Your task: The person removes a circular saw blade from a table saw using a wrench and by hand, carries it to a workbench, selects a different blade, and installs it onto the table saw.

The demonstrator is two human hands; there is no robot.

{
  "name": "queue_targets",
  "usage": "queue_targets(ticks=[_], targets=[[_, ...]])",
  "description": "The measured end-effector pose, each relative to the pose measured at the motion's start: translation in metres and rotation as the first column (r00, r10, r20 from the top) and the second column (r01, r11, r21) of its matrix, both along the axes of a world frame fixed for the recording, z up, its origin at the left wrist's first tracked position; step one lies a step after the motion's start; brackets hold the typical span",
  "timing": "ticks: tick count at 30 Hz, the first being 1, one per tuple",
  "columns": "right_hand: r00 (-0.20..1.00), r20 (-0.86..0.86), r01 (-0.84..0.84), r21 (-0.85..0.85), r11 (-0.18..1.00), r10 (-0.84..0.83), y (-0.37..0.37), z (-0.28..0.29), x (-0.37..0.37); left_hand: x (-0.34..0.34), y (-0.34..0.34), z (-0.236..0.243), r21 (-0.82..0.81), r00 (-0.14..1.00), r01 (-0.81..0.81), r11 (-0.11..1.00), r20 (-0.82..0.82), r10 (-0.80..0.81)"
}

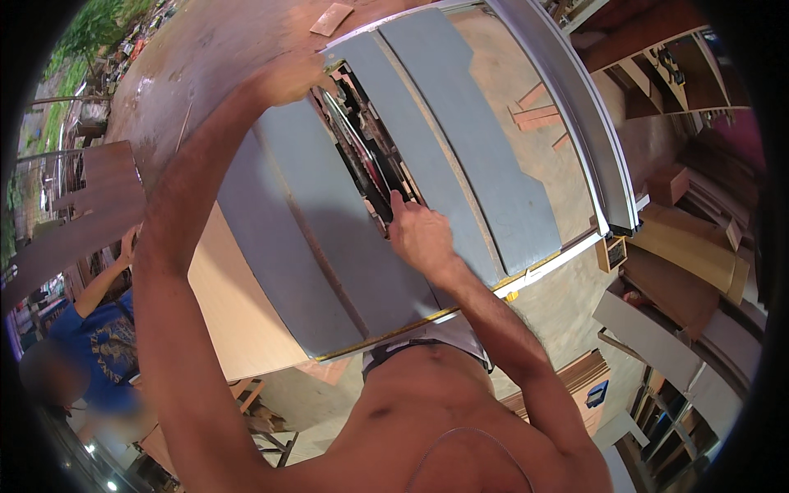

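Note:
Grey boards lie side by side in front of me on a pale frame. Between them runs a long, narrow opening with dark gaps and wood bits inside. Along it lies a thin pale and reddish strip, whose exact kind I cannot make out. At the far end my left hand is closed around the strip's end, its fingertips partly hidden. My right hand sits at the near end, index finger stretched along the strip and the other fingers curled in.
A pale plywood sheet leans out at the left. Beside it is a person in a blue shirt. Wood offcuts lie beyond the boards on the right. Stacked panels and shelves crowd the right side.

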State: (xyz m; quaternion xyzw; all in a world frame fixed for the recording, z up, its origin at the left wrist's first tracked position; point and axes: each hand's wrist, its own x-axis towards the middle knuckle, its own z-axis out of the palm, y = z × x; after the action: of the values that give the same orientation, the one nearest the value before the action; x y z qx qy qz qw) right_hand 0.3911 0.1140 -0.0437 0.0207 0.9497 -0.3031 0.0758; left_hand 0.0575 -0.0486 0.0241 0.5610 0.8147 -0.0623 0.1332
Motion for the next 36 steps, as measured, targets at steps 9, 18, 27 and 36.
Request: queue_targets(ticks=[9,18,27,36], targets=[[0.999,0.041,-0.017,0.018,1.000,0.016,-0.001,0.013,-0.003,-0.010,-0.006,-0.014,0.081,0.994,-0.035,0.996,0.103,0.027],[1.000,-0.019,0.012,-0.043,0.999,-0.013,-0.001,0.020,-0.005,-0.017,-0.005,-0.031,0.160,0.955,-0.283,0.945,0.142,0.262],[0.985,-0.150,0.070,-0.105,0.992,-0.086,-0.005,0.035,-0.020,-0.036,-0.016,-0.082,0.179,0.783,-0.612,0.770,0.267,0.561],[0.973,-0.204,0.078,-0.135,0.988,-0.104,-0.008,0.018,-0.015,-0.036,-0.011,-0.102,0.088,0.812,-0.580,0.810,0.135,0.568]])
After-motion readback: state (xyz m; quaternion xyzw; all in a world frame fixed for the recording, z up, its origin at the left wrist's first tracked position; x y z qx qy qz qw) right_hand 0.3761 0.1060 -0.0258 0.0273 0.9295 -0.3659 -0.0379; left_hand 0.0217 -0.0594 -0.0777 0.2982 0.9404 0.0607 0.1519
